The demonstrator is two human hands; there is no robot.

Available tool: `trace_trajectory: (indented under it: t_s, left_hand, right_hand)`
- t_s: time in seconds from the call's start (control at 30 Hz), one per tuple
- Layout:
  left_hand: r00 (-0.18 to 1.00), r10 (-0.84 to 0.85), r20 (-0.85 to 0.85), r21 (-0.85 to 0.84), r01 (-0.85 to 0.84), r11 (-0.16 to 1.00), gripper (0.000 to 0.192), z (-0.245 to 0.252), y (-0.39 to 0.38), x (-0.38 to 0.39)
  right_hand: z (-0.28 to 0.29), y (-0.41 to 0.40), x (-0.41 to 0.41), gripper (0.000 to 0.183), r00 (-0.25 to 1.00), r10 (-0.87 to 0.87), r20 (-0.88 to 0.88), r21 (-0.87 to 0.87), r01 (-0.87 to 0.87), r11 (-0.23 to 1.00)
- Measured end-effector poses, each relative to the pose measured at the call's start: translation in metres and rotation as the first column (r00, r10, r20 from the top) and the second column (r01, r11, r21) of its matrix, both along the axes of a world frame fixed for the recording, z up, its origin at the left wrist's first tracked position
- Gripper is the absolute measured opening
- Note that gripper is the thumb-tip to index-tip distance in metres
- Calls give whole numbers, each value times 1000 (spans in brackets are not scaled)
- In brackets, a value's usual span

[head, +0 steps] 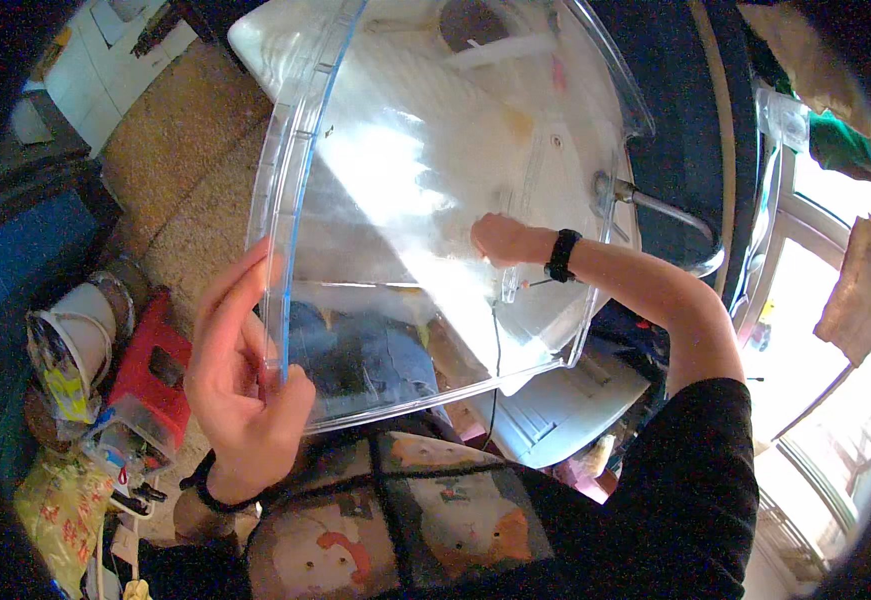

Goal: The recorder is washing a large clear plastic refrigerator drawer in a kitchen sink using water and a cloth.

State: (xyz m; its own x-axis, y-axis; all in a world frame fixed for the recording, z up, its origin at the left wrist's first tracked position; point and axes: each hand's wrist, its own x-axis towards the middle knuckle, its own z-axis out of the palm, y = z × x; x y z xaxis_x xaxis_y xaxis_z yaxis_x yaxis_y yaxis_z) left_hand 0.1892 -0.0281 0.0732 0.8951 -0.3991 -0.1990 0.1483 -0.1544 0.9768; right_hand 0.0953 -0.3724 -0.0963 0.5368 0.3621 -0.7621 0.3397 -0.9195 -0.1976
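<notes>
A large clear plastic container (375, 360) with a bluish edge tilts in front of me. My left hand (248, 397) grips its left rim, thumb on one face and fingers behind. My right hand (509, 240), with a black band on the wrist, reaches across the container's right edge. Its fingers are curled, and whether they hold anything is hidden. Just below it is a small clear plastic piece (509, 286), from which a thin dark cord (497, 337) hangs. Bright glare covers part of the plastic. A white surface (473, 105) lies beyond.
A bent metal tube (675, 214) juts out at the right, beside dark blue upholstery (683, 97). To the left on the carpet (180, 135) are a red plastic box (154, 360), a white bucket (75, 345) and a yellow bag (60, 510). A pale plastic panel (563, 412) lies below the container.
</notes>
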Motion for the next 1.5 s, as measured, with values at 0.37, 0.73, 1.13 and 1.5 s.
trace_trajectory:
  t_s: [0.37, 0.73, 1.13, 1.5]
  left_hand:
    - [999, 4, -47, -6, -4, 1000, 64, 1, -4, -1]
    - [999, -30, -20, 28, 30, 999, 65, 4, 7, 15]
    - [1000, -24, 9, 7, 24, 1000, 63, 2, 8, 22]
    - [1000, 10, 12, -21, -10, 1000, 61, 2, 5, 22]
  right_hand:
    - [35, 68, 15, 10, 839, -421, -346, 425, 540, 727]
    - [32, 58, 4, 4, 985, -19, -170, 349, 78, 934]
    - [50, 43, 32, 51, 940, -188, -284, -155, 149, 977]
    - [13, 29, -24, 25, 922, -283, -264, -106, 264, 959]
